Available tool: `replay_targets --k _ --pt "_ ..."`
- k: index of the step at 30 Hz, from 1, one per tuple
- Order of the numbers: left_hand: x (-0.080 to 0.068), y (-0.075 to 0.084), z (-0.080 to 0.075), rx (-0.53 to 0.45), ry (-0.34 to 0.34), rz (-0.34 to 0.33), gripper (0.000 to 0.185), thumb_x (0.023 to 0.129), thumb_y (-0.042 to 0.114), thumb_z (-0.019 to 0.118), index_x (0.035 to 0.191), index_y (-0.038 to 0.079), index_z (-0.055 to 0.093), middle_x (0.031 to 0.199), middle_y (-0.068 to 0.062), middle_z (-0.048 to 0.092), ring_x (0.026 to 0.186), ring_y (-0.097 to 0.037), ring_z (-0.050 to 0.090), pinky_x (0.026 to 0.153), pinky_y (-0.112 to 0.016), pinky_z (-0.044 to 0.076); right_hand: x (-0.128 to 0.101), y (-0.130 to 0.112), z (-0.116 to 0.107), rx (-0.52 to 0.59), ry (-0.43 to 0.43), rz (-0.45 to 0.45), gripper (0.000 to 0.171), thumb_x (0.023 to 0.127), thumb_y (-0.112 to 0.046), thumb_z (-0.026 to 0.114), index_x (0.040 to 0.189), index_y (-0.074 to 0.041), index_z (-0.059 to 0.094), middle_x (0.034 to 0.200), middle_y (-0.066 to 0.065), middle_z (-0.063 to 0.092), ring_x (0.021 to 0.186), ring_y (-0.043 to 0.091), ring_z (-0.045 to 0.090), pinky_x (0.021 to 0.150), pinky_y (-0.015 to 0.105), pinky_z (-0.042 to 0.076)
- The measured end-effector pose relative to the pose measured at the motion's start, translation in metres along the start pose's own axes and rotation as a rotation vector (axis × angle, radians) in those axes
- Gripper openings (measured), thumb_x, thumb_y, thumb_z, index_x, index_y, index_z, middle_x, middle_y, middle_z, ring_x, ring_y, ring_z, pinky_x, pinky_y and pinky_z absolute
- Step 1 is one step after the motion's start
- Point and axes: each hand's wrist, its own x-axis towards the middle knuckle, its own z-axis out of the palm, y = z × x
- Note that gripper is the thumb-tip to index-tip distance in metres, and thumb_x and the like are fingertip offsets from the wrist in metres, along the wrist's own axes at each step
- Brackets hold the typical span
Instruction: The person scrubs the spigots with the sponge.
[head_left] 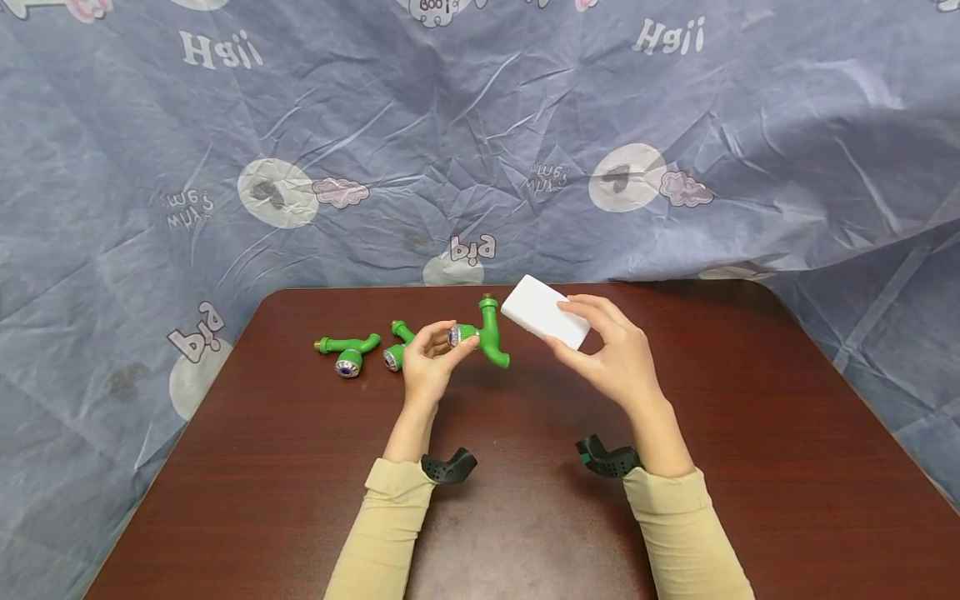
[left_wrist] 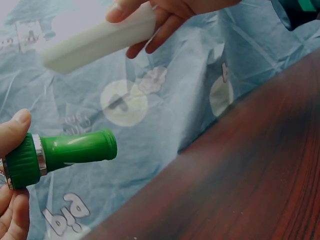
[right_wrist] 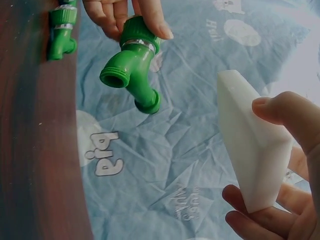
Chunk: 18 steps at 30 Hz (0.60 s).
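Note:
My left hand [head_left: 429,367] pinches a green tap [head_left: 490,332] by its ribbed knob, above the table. In the right wrist view the open spout of this tap [right_wrist: 137,72] faces the camera. Between thumb and fingers my right hand [head_left: 617,354] grips a white sponge block [head_left: 542,310], tilted in the air just right of the tap. A gap separates sponge and tap in the left wrist view, where the sponge [left_wrist: 100,40] hangs above the tap [left_wrist: 77,149]. Both wrists wear black camera mounts.
Two more green taps lie on the dark red-brown table [head_left: 517,517] to the left: one tap [head_left: 348,354] farther out, another tap [head_left: 395,350] partly behind my left hand. A blue-grey printed cloth [head_left: 465,150] hangs behind the table's back edge.

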Motion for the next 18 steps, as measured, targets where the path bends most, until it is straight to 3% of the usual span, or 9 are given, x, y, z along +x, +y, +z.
replay_targets --k 8,18 --pt "0.001 -0.017 -0.005 -0.046 0.059 -0.156 0.046 0.066 0.004 0.084 0.108 0.000 0.065 0.091 -0.007 0.068 0.073 -0.014 0.063 0.065 -0.023 0.052 -0.007 0.018 0.010 -0.001 -0.045 0.113 0.042 0.072 -0.027 0.081 0.108 -0.012 0.068 0.112 0.002 0.062 0.098 0.018 0.059 0.072 0.033 0.045" --pt "0.002 -0.035 -0.010 0.086 0.134 -0.273 0.047 0.063 0.015 0.088 0.105 0.004 0.068 0.096 -0.009 0.066 0.084 -0.018 0.059 0.063 -0.023 0.048 -0.021 0.044 0.028 -0.054 -0.163 0.281 0.044 0.077 -0.038 0.076 0.113 -0.014 0.067 0.116 0.002 0.060 0.086 0.019 0.057 0.066 0.033 0.043"
